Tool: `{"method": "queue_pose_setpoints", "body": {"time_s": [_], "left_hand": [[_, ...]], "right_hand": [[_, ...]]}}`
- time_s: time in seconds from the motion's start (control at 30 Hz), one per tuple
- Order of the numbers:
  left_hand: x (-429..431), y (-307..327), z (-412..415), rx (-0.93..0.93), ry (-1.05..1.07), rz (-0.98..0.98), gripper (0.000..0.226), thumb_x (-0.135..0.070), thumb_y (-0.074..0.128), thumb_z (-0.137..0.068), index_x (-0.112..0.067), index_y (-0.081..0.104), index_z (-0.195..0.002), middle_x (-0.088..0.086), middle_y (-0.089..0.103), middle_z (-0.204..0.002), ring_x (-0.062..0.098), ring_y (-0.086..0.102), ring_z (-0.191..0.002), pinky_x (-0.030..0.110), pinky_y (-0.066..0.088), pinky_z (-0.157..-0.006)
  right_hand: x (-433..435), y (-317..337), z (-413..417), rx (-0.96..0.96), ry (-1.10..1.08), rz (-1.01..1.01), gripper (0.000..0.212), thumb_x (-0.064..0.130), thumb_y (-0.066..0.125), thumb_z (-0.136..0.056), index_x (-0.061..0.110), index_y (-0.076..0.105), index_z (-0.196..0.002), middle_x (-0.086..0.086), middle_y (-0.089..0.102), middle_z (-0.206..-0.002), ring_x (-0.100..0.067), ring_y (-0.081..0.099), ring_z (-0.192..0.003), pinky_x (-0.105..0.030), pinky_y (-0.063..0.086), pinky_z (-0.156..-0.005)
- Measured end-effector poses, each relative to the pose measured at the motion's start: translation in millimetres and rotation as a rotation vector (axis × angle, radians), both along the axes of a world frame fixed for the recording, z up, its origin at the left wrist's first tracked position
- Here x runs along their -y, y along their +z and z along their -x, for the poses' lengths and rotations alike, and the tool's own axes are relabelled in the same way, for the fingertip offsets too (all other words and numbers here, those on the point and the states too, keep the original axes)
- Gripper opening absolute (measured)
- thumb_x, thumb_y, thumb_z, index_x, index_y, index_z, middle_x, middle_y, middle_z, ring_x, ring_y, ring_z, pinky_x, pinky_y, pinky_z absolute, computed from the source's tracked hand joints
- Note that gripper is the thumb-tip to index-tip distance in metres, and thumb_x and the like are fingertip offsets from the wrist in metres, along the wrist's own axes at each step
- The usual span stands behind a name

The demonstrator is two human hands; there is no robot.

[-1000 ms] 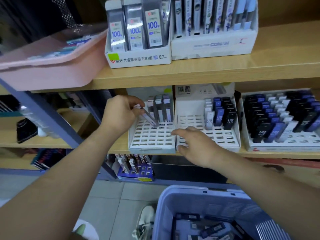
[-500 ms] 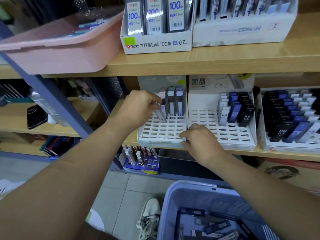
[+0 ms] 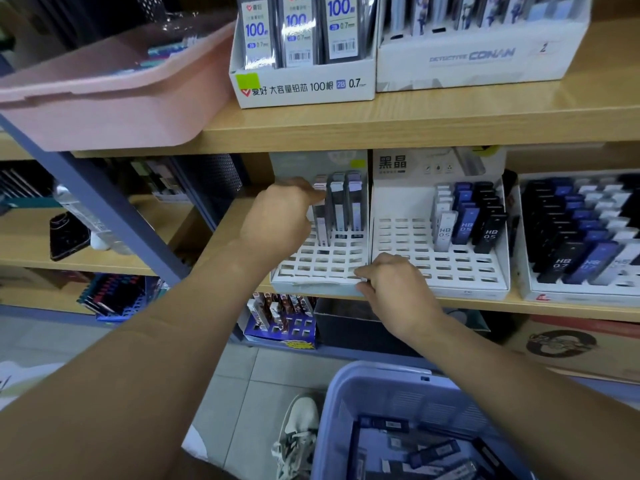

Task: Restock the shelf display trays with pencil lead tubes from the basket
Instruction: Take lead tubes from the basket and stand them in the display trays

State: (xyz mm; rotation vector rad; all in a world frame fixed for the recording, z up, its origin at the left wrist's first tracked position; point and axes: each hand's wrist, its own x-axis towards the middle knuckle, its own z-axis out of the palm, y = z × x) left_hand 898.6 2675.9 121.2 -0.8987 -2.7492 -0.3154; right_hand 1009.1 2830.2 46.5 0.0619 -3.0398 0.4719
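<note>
We count three slotted trays on one shelf: middle tray [image 3: 401, 244], left tray [image 3: 311, 284] touching it, right tray [image 3: 571, 294] just beside it on the other side. Left tray: three back-row tubes [image 3: 337, 202] plus one front tube [image 3: 322, 228] in the left grip [image 3: 277, 220], four in all. Middle tray: three tube columns [image 3: 465, 226], white, blue, black. Above the middle tray: two white boxes [image 3: 301, 88], one pink bin [image 3: 104, 109]. Below it: one basket [image 3: 398, 400], one shoe [image 3: 298, 431]. Two grips, counting the right grip [image 3: 394, 289].
</note>
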Motion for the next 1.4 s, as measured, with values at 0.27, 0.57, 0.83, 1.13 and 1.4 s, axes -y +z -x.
{"method": "queue_pose_setpoints", "body": {"time_s": [0.27,0.57,0.83,1.13,1.4], "left_hand": [[3,1,-3,-0.022,0.026,0.065,0.051,0.003,0.047,-0.080,-0.014,0.061,-0.126,0.016,0.060,-0.121,0.039,0.060,-0.105,0.048,0.053,-0.085],[-20,9,-50,-0.142,-0.186,0.004,0.045,0.005,0.049,-0.078,-0.011,0.063,-0.118,0.012,0.061,-0.118,0.036,0.055,-0.107,0.044,0.051,-0.084],[-53,-120,-174,0.340,-0.547,0.520,0.027,-0.014,0.048,-0.087,-0.020,0.068,-0.105,0.005,0.065,-0.109,0.029,0.059,-0.099,0.039,0.051,-0.080],[-26,-305,-260,0.934,-0.415,0.751,0.027,-0.015,0.051,-0.091,-0.004,0.060,-0.114,0.020,0.058,-0.118,0.033,0.056,-0.104,0.033,0.047,-0.080],[-22,-338,-272,0.968,-0.412,0.764,0.056,-0.036,0.059,-0.091,-0.009,0.039,-0.136,0.017,0.046,-0.129,0.033,0.053,-0.110,0.042,0.050,-0.087]], "right_hand": [[4,2,-4,0.030,-0.043,0.059,0.031,0.018,0.052,-0.099,0.018,0.063,-0.128,-0.007,0.059,-0.118,-0.025,0.053,-0.111,-0.030,0.044,-0.095],[-59,37,-74,0.406,-0.055,0.368,0.018,0.020,0.062,-0.093,0.023,0.070,-0.109,0.008,0.068,-0.096,-0.012,0.065,-0.088,-0.021,0.049,-0.079],[-116,-56,-166,0.730,-0.123,0.148,0.026,0.019,0.057,-0.094,0.009,0.071,-0.114,-0.006,0.071,-0.108,-0.023,0.064,-0.101,-0.028,0.044,-0.087],[-104,-197,-246,1.013,-0.270,0.352,0.036,0.011,0.054,-0.096,0.000,0.055,-0.131,-0.016,0.056,-0.134,-0.028,0.052,-0.125,-0.023,0.036,-0.099],[-77,-256,-269,1.001,-0.107,0.298,0.071,0.044,0.073,-0.081,0.023,0.046,-0.144,-0.015,0.043,-0.144,-0.034,0.045,-0.132,-0.040,0.043,-0.105]]}}
